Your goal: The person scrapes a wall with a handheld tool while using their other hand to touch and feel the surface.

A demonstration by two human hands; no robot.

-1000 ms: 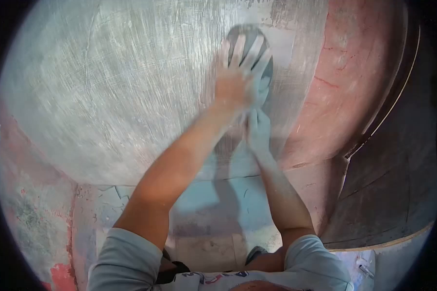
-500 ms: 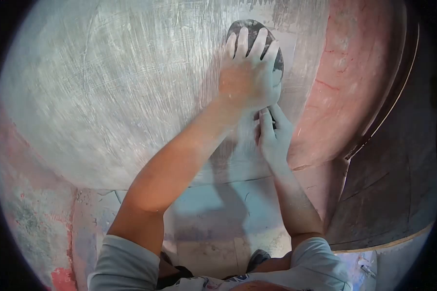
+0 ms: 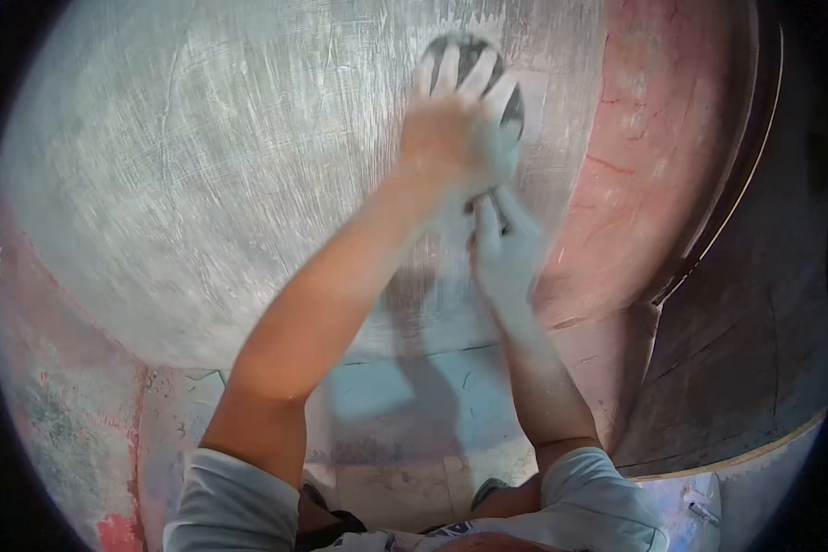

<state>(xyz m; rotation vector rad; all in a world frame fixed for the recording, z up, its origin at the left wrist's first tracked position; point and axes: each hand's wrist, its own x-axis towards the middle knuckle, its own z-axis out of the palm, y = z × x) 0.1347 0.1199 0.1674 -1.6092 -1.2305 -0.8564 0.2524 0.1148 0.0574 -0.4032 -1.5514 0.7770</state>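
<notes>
A dark, rounded tool that looks like a sander (image 3: 467, 44) rests against a large curved, scratched grey-white surface (image 3: 248, 166). My left hand (image 3: 446, 129) lies over its top with the fingers spread and curved across the dark face. Just below, my right hand (image 3: 508, 244) closes round the tool's lower end, which is mostly hidden by the fingers. Pale dust coats both hands, and motion blurs them a little.
To the right, a pinkish-red band (image 3: 653, 156) runs down the curved surface, beside a dark panel (image 3: 727, 359) with a pale edge. Worn, paint-stained surfaces (image 3: 74, 405) lie lower left. Below my arms is a tiled floor (image 3: 391, 488).
My hands and the tool appear slightly further left, while the surface also shifts left in view. My hands are blurrier now, and both keep their hold.
</notes>
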